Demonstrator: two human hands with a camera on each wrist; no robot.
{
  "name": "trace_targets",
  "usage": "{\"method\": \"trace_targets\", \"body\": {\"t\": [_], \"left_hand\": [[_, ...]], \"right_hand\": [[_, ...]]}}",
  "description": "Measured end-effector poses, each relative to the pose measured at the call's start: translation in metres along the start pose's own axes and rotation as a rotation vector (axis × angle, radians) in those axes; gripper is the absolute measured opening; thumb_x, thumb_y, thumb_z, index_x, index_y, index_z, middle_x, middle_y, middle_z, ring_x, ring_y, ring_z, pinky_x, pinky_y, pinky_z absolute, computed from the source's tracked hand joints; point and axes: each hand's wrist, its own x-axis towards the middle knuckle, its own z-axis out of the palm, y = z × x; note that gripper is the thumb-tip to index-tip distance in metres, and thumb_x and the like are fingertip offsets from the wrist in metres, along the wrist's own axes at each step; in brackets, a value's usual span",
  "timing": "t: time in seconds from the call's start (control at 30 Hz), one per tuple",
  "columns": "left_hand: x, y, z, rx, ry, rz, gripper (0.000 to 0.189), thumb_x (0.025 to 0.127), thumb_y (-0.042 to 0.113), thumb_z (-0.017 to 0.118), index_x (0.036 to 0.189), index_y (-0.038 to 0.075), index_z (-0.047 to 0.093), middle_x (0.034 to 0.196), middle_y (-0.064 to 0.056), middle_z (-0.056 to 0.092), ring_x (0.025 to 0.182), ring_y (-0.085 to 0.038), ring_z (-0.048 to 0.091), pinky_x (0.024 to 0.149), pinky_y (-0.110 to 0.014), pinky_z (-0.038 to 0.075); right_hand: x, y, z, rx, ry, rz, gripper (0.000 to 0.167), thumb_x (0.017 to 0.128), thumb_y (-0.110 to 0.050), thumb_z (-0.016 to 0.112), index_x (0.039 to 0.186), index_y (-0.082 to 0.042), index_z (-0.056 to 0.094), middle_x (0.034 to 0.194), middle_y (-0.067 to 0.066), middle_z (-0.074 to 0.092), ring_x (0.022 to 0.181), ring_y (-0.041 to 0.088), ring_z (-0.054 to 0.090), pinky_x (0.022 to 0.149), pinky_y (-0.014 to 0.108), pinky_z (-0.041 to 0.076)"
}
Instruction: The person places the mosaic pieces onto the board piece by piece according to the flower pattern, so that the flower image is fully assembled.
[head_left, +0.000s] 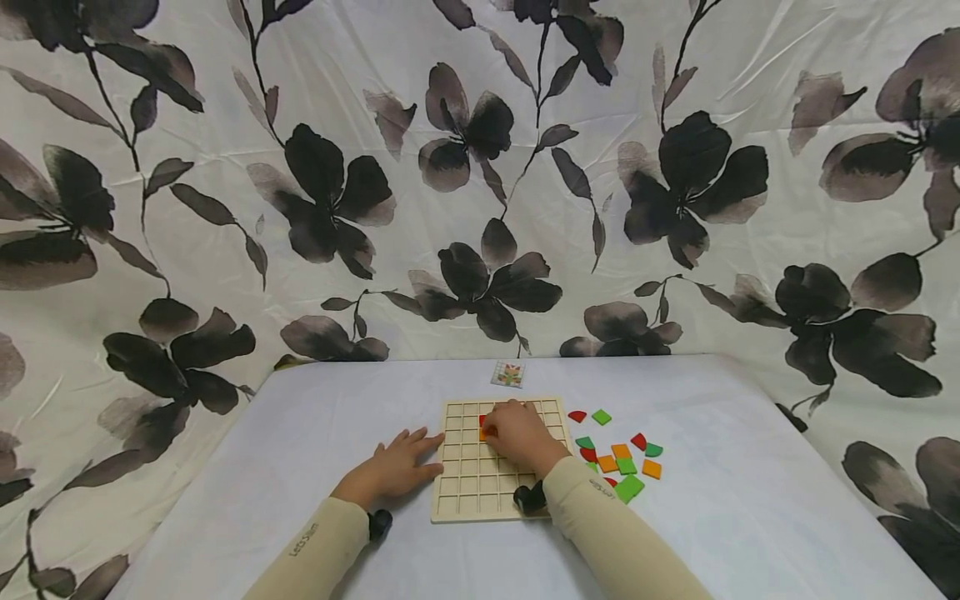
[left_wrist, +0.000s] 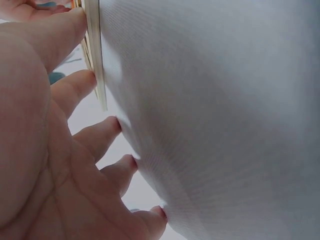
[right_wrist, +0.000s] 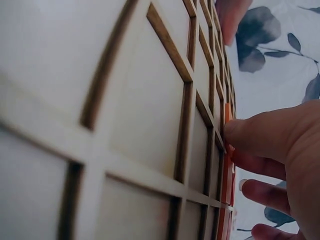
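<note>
A pale wooden grid board lies on the white table. At its left edge rests my left hand, palm down with fingers spread; in the left wrist view its thumb and index fingertip touch the board's side. My right hand reaches over the upper part of the grid. Between its thumb and fingers it pinches an orange square tile at the board's surface, partly covered by the fingers. Just beyond that tile a red piece sits in the grid.
Loose pieces lie right of the board: orange squares, green squares, red and green rounded pieces. A small patterned card is behind the board. Floral cloth hangs at the table's back.
</note>
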Motion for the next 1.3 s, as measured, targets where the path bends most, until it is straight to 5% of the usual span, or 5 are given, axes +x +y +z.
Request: {"method": "trace_targets", "body": {"t": [0.43,0.77,1.3], "left_hand": [[-0.002,0.002,-0.002,0.01,0.001,-0.028,0.062,0.094,0.05,0.055,0.149,0.026,0.04,0.157,-0.012,0.033,0.146,-0.043,0.023,0.11,-0.073,0.015],[-0.002,0.0,-0.004,0.006,0.007,0.009,0.061,0.095,0.048,0.055,0.149,0.024,0.04,0.157,-0.014,0.033,0.145,-0.044,0.023,0.109,-0.073,0.016],[-0.004,0.003,-0.006,-0.001,-0.001,0.024,0.06,0.095,0.047,0.055,0.149,0.023,0.04,0.156,-0.015,0.034,0.145,-0.045,0.024,0.108,-0.074,0.016]], "right_hand": [[-0.016,0.024,-0.022,0.068,-0.011,-0.008,0.015,0.09,-0.02,0.068,0.104,-0.019,0.076,0.106,-0.002,0.07,0.099,0.023,0.059,0.082,0.041,0.041],[-0.05,0.07,-0.046,0.084,-0.045,0.159,0.019,0.09,-0.02,0.069,0.108,-0.017,0.074,0.113,0.002,0.069,0.113,0.028,0.059,0.094,0.05,0.042],[-0.097,0.119,-0.063,0.019,-0.178,0.461,0.02,0.085,-0.029,0.073,0.099,-0.015,0.071,0.082,-0.001,0.064,0.077,0.019,0.052,0.082,0.042,0.042]]}}
